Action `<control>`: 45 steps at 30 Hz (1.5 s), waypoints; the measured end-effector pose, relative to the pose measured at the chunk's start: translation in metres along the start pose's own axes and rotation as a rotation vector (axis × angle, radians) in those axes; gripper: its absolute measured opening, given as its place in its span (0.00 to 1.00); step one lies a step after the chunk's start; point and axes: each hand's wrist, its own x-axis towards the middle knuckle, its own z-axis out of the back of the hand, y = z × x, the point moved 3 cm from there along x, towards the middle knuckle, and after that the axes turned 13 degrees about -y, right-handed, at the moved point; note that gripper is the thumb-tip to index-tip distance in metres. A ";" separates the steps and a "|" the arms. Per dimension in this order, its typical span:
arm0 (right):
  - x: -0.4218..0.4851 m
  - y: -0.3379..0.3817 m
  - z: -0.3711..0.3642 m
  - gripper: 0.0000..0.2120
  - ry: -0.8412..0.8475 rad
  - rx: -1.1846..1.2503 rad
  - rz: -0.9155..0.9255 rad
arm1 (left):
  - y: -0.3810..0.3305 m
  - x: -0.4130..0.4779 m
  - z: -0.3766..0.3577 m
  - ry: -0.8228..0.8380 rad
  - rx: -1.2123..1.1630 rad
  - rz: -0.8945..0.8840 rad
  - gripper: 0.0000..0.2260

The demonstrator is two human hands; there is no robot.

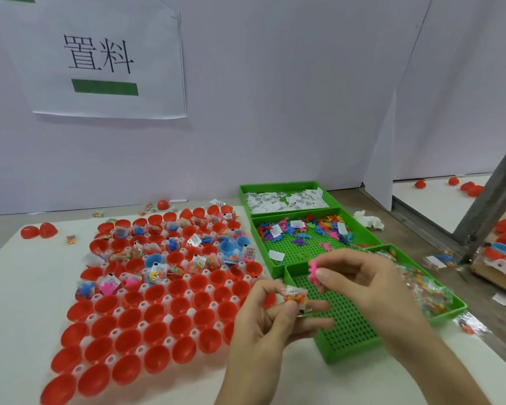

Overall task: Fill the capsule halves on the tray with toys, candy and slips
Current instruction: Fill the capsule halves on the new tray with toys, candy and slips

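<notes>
A white tray [142, 324] holds rows of red capsule halves [158, 331]; the far rows carry toys, candy packets and slips, the near rows stand bare. My left hand [270, 323] pinches a small clear candy packet [295, 296] just right of the tray. My right hand [362, 283] holds a pink toy [314, 273] between thumb and fingers, above the nearest green bin [348, 340]. The middle green bin [310, 244] holds coloured toys, the far green bin [287, 198] white slips.
Candy packets [427, 290] lie along the right side of the nearest bin. Loose red halves [38, 230] sit at the far left of the table. A grey post [491, 206] leans at right, with more red halves [471, 187] behind. A white wall with a paper sign [100, 59] backs the table.
</notes>
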 end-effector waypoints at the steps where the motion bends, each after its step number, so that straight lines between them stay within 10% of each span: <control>1: -0.008 0.000 0.000 0.06 -0.011 0.022 -0.001 | 0.001 -0.001 0.000 0.002 0.003 -0.012 0.10; 29: -0.044 -0.001 -0.002 0.11 0.010 -0.265 0.134 | 0.013 -0.012 -0.001 0.041 0.243 -0.192 0.07; 45: -0.053 -0.014 -0.006 0.08 -0.151 0.063 0.038 | 0.003 -0.007 0.002 -0.022 0.347 -0.266 0.13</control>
